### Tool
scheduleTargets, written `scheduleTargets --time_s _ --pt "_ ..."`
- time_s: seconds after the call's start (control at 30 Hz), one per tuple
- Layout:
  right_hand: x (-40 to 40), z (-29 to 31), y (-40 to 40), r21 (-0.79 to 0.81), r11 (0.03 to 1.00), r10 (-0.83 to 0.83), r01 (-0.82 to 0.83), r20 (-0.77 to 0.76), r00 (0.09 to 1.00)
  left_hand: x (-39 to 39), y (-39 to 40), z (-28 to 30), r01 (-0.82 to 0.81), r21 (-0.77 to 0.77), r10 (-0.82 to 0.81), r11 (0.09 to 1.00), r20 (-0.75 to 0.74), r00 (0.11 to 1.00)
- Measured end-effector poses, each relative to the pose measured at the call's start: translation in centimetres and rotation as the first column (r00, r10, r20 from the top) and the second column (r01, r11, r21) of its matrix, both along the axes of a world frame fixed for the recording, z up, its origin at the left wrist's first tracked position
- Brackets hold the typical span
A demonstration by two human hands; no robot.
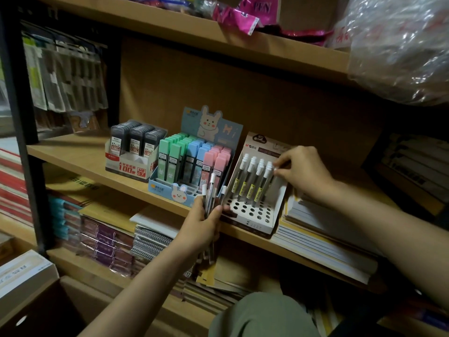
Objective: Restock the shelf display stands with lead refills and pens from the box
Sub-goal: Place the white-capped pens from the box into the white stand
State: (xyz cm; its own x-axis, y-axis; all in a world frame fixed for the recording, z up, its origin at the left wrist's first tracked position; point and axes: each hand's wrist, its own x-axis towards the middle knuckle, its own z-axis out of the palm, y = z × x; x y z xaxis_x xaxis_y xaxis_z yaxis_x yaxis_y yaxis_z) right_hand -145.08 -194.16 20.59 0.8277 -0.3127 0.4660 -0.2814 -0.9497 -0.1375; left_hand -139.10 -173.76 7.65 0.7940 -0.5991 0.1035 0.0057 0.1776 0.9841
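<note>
A white display stand (250, 212) with rows of round holes sits on the middle shelf; several white-capped lead refill tubes (252, 181) stand in its back rows. My right hand (301, 171) pinches the white cap of a tube at the stand's right side. In front of the stand's left edge, my left hand (204, 222) grips a bundle of refill tubes (211, 193), caps pointing up. Left of it stands a pastel bunny-printed stand (167, 190) with green, blue and pink refill cases. Further left is a stand of black 0.7 lead cases (136, 144).
The wooden shelf (80, 154) carries stacked notebooks (323, 237) to the right of the white stand. A lower shelf holds spiral pads (150, 242) and packaged books. A cardboard box (41, 310) sits at lower left. Plastic bags hang over the upper right.
</note>
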Motion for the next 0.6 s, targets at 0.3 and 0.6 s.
scheduleTargets --time_s 0.3,0.6 --pt "-3.0 1.2 6.0 0.331 0.893 0.226 -0.304 0.253 0.941 -1.1 2.7 4.5 0.35 -0.297 -0.35 0.888 0.057 0.935" --pt "-3.2 0.3 9.7 0.795 0.423 0.247 -0.434 0.36 0.9 -1.6 3.6 5.2 0.299 -0.297 -0.311 0.907 0.009 0.95"
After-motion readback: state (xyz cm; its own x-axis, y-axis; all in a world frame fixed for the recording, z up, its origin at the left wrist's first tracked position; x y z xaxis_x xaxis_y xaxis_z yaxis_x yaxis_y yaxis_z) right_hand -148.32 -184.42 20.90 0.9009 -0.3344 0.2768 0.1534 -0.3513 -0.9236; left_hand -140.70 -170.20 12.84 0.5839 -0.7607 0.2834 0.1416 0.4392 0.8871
